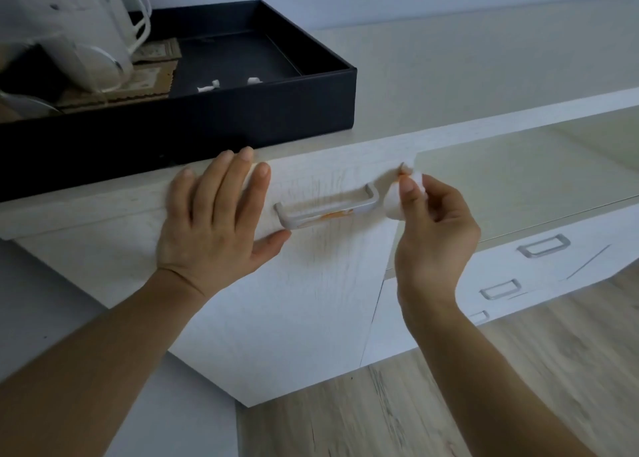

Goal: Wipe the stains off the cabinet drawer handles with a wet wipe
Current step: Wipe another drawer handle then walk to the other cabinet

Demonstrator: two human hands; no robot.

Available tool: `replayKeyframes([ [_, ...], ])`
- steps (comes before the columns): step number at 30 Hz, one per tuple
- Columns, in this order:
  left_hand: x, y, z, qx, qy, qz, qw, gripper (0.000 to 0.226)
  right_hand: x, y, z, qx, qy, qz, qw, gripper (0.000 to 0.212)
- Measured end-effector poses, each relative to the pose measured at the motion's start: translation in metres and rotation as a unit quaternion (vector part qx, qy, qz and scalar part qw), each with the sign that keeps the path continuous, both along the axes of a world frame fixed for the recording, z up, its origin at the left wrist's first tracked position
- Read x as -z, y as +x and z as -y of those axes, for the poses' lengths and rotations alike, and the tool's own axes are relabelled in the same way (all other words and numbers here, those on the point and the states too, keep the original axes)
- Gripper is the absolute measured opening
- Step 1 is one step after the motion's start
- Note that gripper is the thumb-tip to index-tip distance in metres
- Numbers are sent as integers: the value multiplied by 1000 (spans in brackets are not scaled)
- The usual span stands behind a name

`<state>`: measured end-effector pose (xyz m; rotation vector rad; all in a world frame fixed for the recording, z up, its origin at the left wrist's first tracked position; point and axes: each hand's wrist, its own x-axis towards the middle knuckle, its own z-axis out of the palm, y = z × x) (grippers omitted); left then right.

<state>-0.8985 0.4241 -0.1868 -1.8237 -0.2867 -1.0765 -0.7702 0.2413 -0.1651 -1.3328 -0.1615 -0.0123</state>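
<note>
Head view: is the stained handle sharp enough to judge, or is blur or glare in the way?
Head view: dim, flat light, no glare; the handle is slightly soft, but its orange stain shows; the mugs are smeared by motion blur; wide-angle bends the cabinet edges.

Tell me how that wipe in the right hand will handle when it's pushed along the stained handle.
The wipe looks bunched and soft in the right hand, so it will probably fold around the handle rather than stay stiff. It seems light, pinched by fingertips only. It may slip unless gripped tighter.
</note>
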Motion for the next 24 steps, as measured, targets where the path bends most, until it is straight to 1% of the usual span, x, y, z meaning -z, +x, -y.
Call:
replayKeyframes([
  [3,0,-1,-1,-15,5,-11,1000,87,2,-9,-7,3,-6,23,1000,6],
  [5,1,-1,-2,-21,9,-16,1000,88,6,-19,-11,-4,-8,44,999,12],
  [7,2,-1,-2,-24,9,-18,1000,87,12,-27,-10,-2,-42,89,995,20],
  [9,1,-1,-2,-24,7,-21,999,86,14,-30,-8,-3,-64,124,990,23],
  [10,0,-2,-2,-27,6,-25,999,87,14,-29,-7,-3,-56,121,991,23],
  [13,-1,-9,1,-30,-7,-48,998,87,11,-30,-9,0,7,70,998,21],
  [16,-5,-21,3,-8,-60,-74,995,77,10,-33,-7,-4,-3,87,996,25],
  [17,-7,-26,-1,-4,-56,-85,995,75,9,-30,-6,-10,-9,85,996,25],
  [19,-11,-32,-11,-8,-10,-100,995,75,8,-24,-5,-29,16,51,998,23],
  [21,-10,-32,-20,-20,39,-88,995,77,10,-22,-5,-45,36,27,998,20],
  [24,-4,-26,-24,-32,68,-69,995,78,12,-25,-1,-60,13,37,997,20],
])
